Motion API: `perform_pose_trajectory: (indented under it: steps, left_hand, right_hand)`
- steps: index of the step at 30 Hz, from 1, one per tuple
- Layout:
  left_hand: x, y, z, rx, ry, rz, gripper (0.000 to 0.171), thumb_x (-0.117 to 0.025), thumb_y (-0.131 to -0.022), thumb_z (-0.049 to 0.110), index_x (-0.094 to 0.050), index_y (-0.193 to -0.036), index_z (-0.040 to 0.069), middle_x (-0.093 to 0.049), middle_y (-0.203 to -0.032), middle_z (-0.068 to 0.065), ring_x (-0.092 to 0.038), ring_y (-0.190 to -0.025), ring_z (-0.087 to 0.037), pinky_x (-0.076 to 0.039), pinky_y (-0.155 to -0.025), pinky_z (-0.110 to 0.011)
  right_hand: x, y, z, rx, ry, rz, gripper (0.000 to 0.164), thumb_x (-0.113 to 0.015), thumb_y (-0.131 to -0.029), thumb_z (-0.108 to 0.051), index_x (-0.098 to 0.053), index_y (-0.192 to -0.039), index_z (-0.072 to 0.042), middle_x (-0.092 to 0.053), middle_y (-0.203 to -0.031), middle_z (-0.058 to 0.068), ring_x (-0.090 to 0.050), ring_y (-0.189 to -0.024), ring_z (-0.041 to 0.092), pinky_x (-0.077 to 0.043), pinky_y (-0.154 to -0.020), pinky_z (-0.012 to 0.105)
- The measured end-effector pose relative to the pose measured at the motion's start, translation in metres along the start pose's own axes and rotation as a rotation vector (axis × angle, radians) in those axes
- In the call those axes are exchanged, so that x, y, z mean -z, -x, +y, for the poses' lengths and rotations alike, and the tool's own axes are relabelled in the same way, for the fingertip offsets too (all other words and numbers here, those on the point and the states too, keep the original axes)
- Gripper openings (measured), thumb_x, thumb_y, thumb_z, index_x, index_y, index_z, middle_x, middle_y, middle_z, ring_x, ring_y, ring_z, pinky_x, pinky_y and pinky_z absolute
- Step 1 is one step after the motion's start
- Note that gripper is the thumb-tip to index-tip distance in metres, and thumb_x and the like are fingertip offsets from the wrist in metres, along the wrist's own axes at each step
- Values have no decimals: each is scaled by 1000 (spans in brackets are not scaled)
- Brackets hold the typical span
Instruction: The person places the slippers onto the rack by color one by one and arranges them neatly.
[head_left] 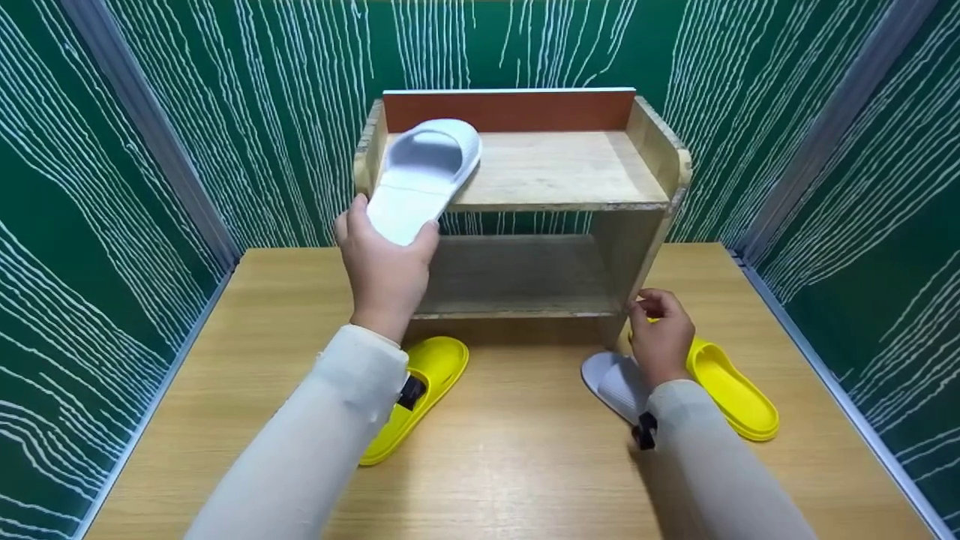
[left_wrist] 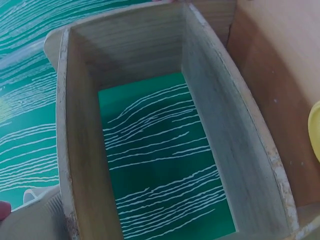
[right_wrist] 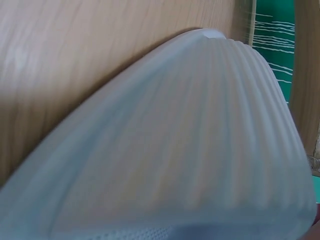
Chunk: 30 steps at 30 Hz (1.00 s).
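Note:
My left hand (head_left: 386,266) grips a white slipper (head_left: 409,199) by its heel end, thumb on one edge and fingers on the other. The slipper's toe tilts up over the left end of the upper board of a small wooden shelf (head_left: 555,169). In the left wrist view, part of this slipper (left_wrist: 37,217) shows beside the shelf's edge. Low on the shelf's right side panel, my right hand (head_left: 661,337) pinches the front edge with thumb and curled fingers. Below that wrist lies a second white slipper (head_left: 611,379), its ribbed strap (right_wrist: 200,135) filling the right wrist view.
One yellow slipper (head_left: 442,360) lies under my left forearm, partly covered. Another yellow slipper (head_left: 739,397) rests on the wooden table (head_left: 510,465) right of my right hand. Green panels (head_left: 300,127) with white lines enclose the table at the back and sides.

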<state>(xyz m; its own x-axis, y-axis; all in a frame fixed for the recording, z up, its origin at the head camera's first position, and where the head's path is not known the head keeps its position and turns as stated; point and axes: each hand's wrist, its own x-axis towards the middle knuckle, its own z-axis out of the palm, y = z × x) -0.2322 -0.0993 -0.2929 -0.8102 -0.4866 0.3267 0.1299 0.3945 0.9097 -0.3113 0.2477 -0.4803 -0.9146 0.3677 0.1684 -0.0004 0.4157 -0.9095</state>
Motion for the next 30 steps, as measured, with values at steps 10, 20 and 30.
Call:
perform_pose_trajectory:
  steps: [10, 20, 30]
  left_hand:
    - [-18, -2, 0, 43, 51, 59, 93, -86, -89, 26, -31, -161, 5, -36, -154, -13, -46, -134, -25, -42, -117, -29]
    - [-27, -6, 2, 101, 42, 112, 95, -86, -88, 28, -30, -161, 4, -35, -155, -14, -45, -136, -27, -42, -118, -31]
    - [-32, -11, 7, 161, 22, 116, 100, -86, -89, 27, -24, -165, 8, -31, -159, -12, -42, -140, -26, -40, -120, -31]
  right_hand:
    - [0, 0, -2, 0, -6, -8, 30, -64, -106, -25, -63, -137, -20, -66, -124, 3, -62, -108, 21, -58, -86, 20]
    - [-2, -2, 4, 80, 25, 24, 27, -64, -106, -18, -64, -133, -14, -68, -119, 7, -60, -107, 21, -54, -79, 12]
    - [-2, -1, 2, 29, 19, 9, 30, -63, -107, -23, -64, -136, -19, -67, -122, 3, -61, -107, 22, -59, -87, 22]
